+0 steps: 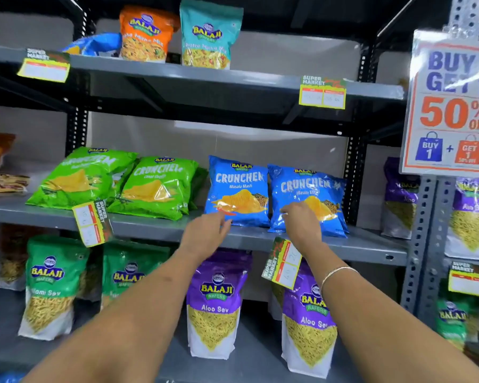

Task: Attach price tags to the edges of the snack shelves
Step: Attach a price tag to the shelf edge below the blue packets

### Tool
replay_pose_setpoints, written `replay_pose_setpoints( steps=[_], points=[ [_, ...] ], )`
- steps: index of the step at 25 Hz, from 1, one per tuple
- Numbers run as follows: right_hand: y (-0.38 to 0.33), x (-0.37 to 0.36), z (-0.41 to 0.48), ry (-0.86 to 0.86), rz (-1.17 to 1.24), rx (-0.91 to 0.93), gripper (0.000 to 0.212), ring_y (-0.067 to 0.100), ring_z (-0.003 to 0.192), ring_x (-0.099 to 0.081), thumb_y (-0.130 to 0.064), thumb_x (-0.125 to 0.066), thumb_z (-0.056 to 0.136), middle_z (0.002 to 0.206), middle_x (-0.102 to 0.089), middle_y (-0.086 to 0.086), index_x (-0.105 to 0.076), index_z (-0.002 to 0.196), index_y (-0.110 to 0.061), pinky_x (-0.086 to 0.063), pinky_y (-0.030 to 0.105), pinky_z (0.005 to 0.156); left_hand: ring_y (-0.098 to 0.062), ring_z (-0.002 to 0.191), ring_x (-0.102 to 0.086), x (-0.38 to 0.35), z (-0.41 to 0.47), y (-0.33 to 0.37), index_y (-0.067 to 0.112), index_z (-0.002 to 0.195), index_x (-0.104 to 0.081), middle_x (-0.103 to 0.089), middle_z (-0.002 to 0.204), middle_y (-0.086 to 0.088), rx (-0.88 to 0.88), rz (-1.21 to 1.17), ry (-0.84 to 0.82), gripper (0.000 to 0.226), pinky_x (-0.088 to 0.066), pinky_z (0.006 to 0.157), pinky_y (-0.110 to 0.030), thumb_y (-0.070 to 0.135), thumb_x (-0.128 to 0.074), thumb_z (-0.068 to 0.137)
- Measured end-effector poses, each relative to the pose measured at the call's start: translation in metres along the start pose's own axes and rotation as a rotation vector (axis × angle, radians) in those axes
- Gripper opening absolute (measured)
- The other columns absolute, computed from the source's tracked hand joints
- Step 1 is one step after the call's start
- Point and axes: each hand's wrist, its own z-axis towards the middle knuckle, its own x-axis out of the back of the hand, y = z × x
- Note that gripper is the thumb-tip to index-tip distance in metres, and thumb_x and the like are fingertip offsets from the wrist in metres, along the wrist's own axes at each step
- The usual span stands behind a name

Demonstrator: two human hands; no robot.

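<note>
A price tag (283, 263) hangs tilted from the middle shelf edge (249, 239), just below the right hand (299, 222), whose fingers curl loosely on the right blue Crunchem bag (307, 197). The left hand (205, 233) (fingers slightly apart, holding nothing) reaches beneath the left blue Crunchem bag (238, 189).

Top shelf (260, 78), 12 o'clock: two Mix bags (177, 37) upright side by side; tags (322, 92) on its edge at 10 and 1 o'clock.
Middle shelf (163, 230), centre: four Crunchem bags (238, 192) in a row, leaning back; tilted tag (92, 223) on the edge at 9 o'clock.
Tilted tag (282, 262) hangs from the same edge at 5 o'clock, under the right hand (300, 225); left hand (205, 234) just beside at 9 o'clock.
Bottom shelf (255, 363), 6 o'clock: Sev bags (213, 302) upright.
Sign (451, 103) on post, 3 o'clock.
</note>
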Motion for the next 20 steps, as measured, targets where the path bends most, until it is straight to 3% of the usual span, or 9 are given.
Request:
replay_pose_setpoints(
  steps=[2, 3, 4, 6, 10, 13, 15, 17, 20],
  points=[
    [0.004, -0.008, -0.006, -0.146, 0.126, -0.016, 0.022, 0.036, 0.103, -0.062, -0.002, -0.051, 0.093, 0.112, -0.068, 0.020, -0.068, 0.107, -0.001, -0.050, 0.040, 0.079, -0.032, 0.070, -0.064, -0.029, -0.007, 0.011, 0.002, 0.077, -0.062, -0.067, 0.085, -0.023, 0.140, -0.247, -0.363, 0.036, -0.054, 0.061, -0.037, 0.031, -0.048, 0.093],
    [0.006, -0.014, -0.012, -0.189, 0.175, -0.020, 0.018, 0.036, 0.100, -0.064, -0.004, -0.054, 0.092, 0.107, -0.070, 0.020, -0.069, 0.102, -0.001, -0.050, 0.039, 0.076, -0.024, 0.060, -0.061, -0.045, -0.013, 0.018, 0.002, 0.079, -0.064, -0.065, 0.083, -0.021, 0.220, -0.383, -0.512, 0.032, -0.053, 0.052, -0.031, 0.027, -0.051, 0.093],
    [0.007, -0.017, -0.016, -0.200, 0.197, -0.025, 0.016, 0.036, 0.099, -0.065, -0.005, -0.057, 0.090, 0.104, -0.071, 0.019, -0.070, 0.099, -0.002, -0.051, 0.038, 0.077, -0.016, 0.055, -0.057, -0.057, -0.018, 0.026, 0.001, 0.085, -0.066, -0.061, 0.082, -0.018, 0.287, -0.482, -0.626, 0.025, -0.051, 0.044, -0.024, 0.022, -0.053, 0.092],
    [0.010, -0.024, -0.021, -0.200, 0.245, -0.030, 0.013, 0.035, 0.095, -0.065, -0.005, -0.060, 0.087, 0.099, -0.071, 0.019, -0.071, 0.094, -0.003, -0.049, 0.036, 0.075, -0.010, 0.050, -0.054, -0.078, -0.025, 0.039, -0.004, 0.092, -0.065, -0.057, 0.074, -0.014, 0.356, -0.617, -0.697, 0.018, -0.047, 0.040, -0.018, 0.010, -0.054, 0.091],
    [0.015, -0.028, -0.020, -0.178, 0.280, -0.042, 0.010, 0.034, 0.085, -0.064, -0.001, -0.059, 0.085, 0.092, -0.071, 0.018, -0.069, 0.084, 0.000, -0.043, 0.032, 0.067, 0.001, 0.026, -0.055, -0.094, -0.026, 0.052, 0.009, 0.059, -0.051, -0.059, 0.048, -0.003, 0.516, -0.813, -0.582, 0.035, -0.045, 0.030, -0.010, -0.007, -0.049, 0.090],
    [0.031, -0.034, -0.034, -0.089, 0.484, -0.170, 0.012, 0.025, 0.077, -0.061, -0.001, -0.058, 0.085, 0.086, -0.072, 0.017, -0.069, 0.080, 0.002, -0.049, 0.037, 0.074, 0.003, 0.024, -0.052, -0.085, -0.017, 0.045, 0.008, 0.057, -0.056, -0.055, 0.042, -0.002, 0.445, -0.727, -0.457, 0.033, -0.045, 0.033, -0.009, -0.006, -0.052, 0.087],
    [0.040, -0.038, -0.044, -0.008, 0.650, -0.298, 0.012, 0.019, 0.077, -0.058, -0.002, -0.062, 0.086, 0.083, -0.072, 0.014, -0.071, 0.080, 0.002, -0.046, 0.031, 0.071, -0.001, 0.031, -0.053, -0.074, -0.007, 0.047, 0.000, 0.065, -0.065, -0.053, 0.049, -0.007, 0.377, -0.660, -0.379, 0.024, -0.052, 0.043, -0.017, -0.005, -0.055, 0.086],
    [0.041, -0.041, -0.047, 0.036, 0.735, -0.435, 0.012, 0.018, 0.077, -0.058, -0.005, -0.065, 0.086, 0.085, -0.073, 0.017, -0.073, 0.083, 0.004, -0.041, 0.026, 0.069, -0.016, 0.045, -0.055, -0.069, 0.001, 0.054, -0.004, 0.073, -0.069, -0.056, 0.054, -0.013, 0.356, -0.595, -0.324, 0.016, -0.058, 0.062, -0.032, -0.001, -0.060, 0.085],
    [0.035, -0.042, -0.044, 0.060, 0.779, -0.517, 0.014, 0.017, 0.075, -0.058, -0.005, -0.065, 0.086, 0.090, -0.075, 0.021, -0.074, 0.084, 0.005, -0.042, 0.026, 0.068, -0.024, 0.061, -0.054, -0.066, 0.008, 0.062, 0.006, 0.068, -0.057, -0.054, 0.066, -0.019, 0.314, -0.487, -0.293, 0.018, -0.056, 0.073, -0.043, 0.004, -0.063, 0.085]
  ],
)
